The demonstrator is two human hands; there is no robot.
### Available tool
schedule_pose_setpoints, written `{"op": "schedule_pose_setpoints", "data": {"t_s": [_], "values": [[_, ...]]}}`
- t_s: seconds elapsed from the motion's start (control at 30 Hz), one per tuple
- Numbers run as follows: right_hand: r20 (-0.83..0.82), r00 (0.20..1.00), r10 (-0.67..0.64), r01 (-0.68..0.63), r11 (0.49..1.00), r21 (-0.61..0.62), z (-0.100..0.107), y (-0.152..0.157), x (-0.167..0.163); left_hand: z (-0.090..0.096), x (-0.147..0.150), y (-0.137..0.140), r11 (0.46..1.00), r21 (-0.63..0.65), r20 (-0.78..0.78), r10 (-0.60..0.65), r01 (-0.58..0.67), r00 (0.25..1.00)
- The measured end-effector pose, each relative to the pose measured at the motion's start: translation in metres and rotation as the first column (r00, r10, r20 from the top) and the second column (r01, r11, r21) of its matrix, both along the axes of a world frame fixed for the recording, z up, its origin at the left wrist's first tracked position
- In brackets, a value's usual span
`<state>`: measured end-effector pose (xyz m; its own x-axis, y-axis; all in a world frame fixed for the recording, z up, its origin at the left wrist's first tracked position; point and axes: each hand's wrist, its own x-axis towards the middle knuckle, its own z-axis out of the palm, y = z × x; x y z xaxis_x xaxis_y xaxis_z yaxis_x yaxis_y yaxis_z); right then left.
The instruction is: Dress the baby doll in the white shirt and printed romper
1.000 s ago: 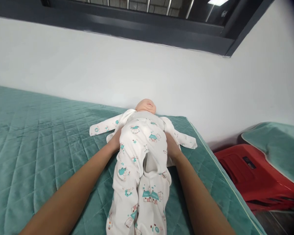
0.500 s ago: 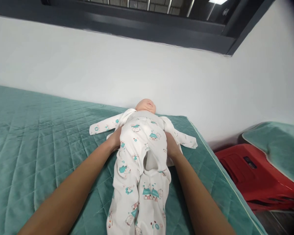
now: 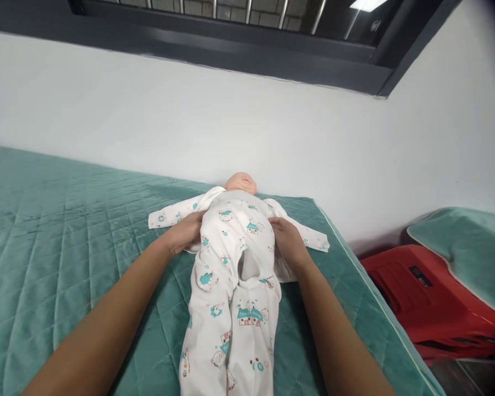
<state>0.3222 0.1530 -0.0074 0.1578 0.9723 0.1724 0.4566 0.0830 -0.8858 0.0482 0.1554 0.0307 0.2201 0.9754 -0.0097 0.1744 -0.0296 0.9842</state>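
Observation:
A baby doll point(image 3: 241, 182) lies on its back, head against the wall, its arms out to the sides in a white printed jacket point(image 3: 177, 211). White baby trousers point(image 3: 251, 308) with teal house and animal prints cover its belly and legs; an open crotch shows between the legs. At the trousers' left side, my left hand point(image 3: 186, 231) is closed on the edge near the waist, fingertips partly hidden. My right hand point(image 3: 289, 241) pinches the opposite side edge, with the jacket's lower hem under it.
A green quilted cover point(image 3: 86, 253) spreads under the doll, its piped edge running down the right. Beyond that edge stands a red plastic chair or stool point(image 3: 421, 291) with green cloth point(image 3: 470, 247) over it. A white wall point(image 3: 148, 110) and dark window frame point(image 3: 231, 44) rise behind.
Both hands have drawn outward from beneath the doll's sides, so more of the backs and fingers shows. The doll appears slightly lower and further left in view.

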Motion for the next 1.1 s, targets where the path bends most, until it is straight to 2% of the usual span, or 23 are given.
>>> {"op": "schedule_pose_setpoints", "data": {"t_s": [0.1, 0.17, 0.27, 0.37, 0.43, 0.57, 0.67, 0.8, 0.93, 1.0, 1.1], "values": [[0.114, 0.991, -0.074, 0.067, 0.996, 0.062, 0.006, -0.002, 0.001, -0.004, -0.001, 0.006, 0.998, -0.017, -0.036, 0.061, -0.062, 0.997], [0.193, 0.973, -0.126, 0.102, 0.986, 0.130, 0.011, -0.004, -0.001, -0.009, -0.002, 0.011, 0.986, 0.030, -0.075, 0.167, -0.165, 0.983], [0.218, 0.969, -0.119, 0.067, 0.970, 0.234, 0.017, -0.008, -0.009, -0.015, -0.003, 0.016, 0.934, 0.215, -0.177, 0.323, -0.284, 0.930], [0.128, 0.992, -0.013, -0.021, 0.964, 0.265, 0.021, -0.010, -0.019, -0.017, -0.002, 0.017, 0.868, 0.389, -0.189, 0.404, -0.310, 0.895], [0.063, 0.997, 0.040, -0.054, 0.967, 0.250, 0.022, -0.008, -0.023, -0.015, 0.001, 0.017, 0.849, 0.453, -0.155, 0.376, -0.273, 0.914], [0.009, 0.994, 0.106, -0.105, 0.969, 0.224, 0.023, 0.002, -0.027, -0.009, 0.007, 0.022, 0.813, 0.579, -0.170, 0.204, -0.070, 0.964], [-0.005, 0.987, 0.158, -0.155, 0.969, 0.194, 0.023, 0.008, -0.027, -0.007, 0.007, 0.027, 0.810, 0.586, -0.206, 0.119, 0.025, 0.971], [0.044, 0.970, 0.237, -0.241, 0.954, 0.178, 0.024, 0.010, -0.023, -0.007, 0.004, 0.030, 0.841, 0.537, -0.207, 0.057, 0.065, 0.977], [0.176, 0.932, 0.316, -0.351, 0.911, 0.219, 0.023, 0.011, -0.019, -0.007, 0.003, 0.031, 0.832, 0.546, -0.194, 0.018, 0.093, 0.981], [0.221, 0.922, 0.319, -0.369, 0.897, 0.245, 0.022, 0.013, -0.018, -0.006, 0.004, 0.031, 0.829, 0.550, -0.198, 0.013, 0.100, 0.980], [0.244, 0.920, 0.306, -0.369, 0.888, 0.276, 0.020, 0.016, -0.019, -0.005, 0.008, 0.029, 0.856, 0.511, -0.156, 0.004, 0.077, 0.988]]}}
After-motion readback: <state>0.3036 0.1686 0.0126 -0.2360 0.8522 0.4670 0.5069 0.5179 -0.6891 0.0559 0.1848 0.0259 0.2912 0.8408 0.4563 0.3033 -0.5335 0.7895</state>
